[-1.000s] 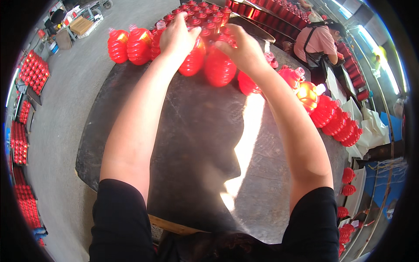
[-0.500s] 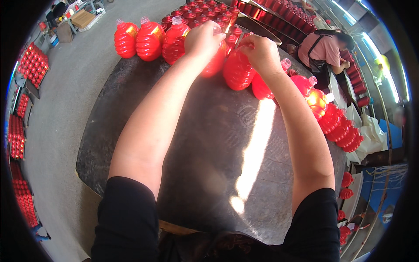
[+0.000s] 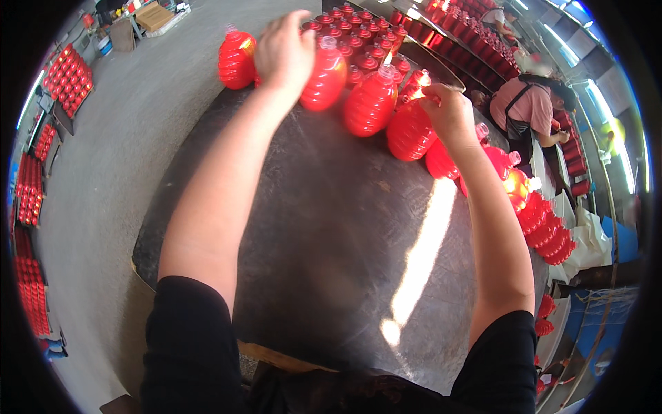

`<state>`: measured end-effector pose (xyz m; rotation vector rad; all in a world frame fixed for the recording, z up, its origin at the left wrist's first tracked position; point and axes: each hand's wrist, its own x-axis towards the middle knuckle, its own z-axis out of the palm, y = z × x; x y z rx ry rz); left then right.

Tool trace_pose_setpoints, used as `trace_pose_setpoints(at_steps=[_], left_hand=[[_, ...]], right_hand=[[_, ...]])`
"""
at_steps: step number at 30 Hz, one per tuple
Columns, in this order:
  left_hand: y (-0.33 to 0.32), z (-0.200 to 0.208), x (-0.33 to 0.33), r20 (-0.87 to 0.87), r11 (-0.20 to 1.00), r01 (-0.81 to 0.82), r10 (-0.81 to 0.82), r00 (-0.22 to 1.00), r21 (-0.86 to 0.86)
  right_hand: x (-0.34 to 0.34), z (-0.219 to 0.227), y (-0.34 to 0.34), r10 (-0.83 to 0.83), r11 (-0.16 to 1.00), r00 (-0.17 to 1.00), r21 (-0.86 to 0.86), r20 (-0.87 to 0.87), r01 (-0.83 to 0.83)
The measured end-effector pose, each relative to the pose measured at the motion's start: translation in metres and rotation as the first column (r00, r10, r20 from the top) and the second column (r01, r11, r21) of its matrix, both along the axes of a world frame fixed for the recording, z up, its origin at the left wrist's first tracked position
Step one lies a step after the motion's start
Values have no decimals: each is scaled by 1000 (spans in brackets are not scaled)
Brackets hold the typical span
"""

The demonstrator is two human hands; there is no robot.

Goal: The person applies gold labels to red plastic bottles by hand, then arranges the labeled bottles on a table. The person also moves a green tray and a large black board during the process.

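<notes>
Red ribbed, round-bellied bottles with clear necks stand in a curved row along the far edge of a dark table (image 3: 310,207). My left hand (image 3: 286,52) is blurred by motion over the left part of the row, hiding most of one bottle. Left of it stands a bottle (image 3: 236,61); on its right is another bottle (image 3: 324,79), with one more bottle (image 3: 370,103) beyond. My right hand (image 3: 452,114), its thumb and fingertips pinched together, is at the top of a bottle (image 3: 410,132). What the pinch holds, if anything, is hidden.
Behind the row are many red capped containers (image 3: 355,34). The row of bottles curves down the right side to several ribbed bottles (image 3: 552,234). A person in a pink shirt (image 3: 520,103) works at the right. Stacks of red items (image 3: 67,79) stand across the grey floor (image 3: 103,172).
My left hand has moved left along the row, away from a bottle near the middle. My right hand stays at the same bottle. The whole view has shifted, so the row appears further right.
</notes>
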<state>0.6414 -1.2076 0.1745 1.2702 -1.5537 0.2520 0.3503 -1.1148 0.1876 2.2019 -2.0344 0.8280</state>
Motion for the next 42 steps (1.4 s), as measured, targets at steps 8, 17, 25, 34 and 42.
trace_pose_setpoints(at_steps=[8,17,25,34,42], left_hand=[[-65,-21,67,-292,786,342,-215,932,514],[-59,-15,62,-4,854,49,-55,998,517],[-60,-24,56,25,890,49,-67,997,453],[-69,-28,56,57,913,39,-68,996,406],[-56,-18,57,52,887,102,-140,989,450]], right_hand=[[74,21,-47,164,977,986,-145,29,-158],[159,6,-102,238,971,964,-34,120,-236],[154,11,-121,195,980,974,69,-111,-189],[148,16,-112,233,971,965,85,-124,-224],[147,15,-113,232,968,967,119,-108,-220]])
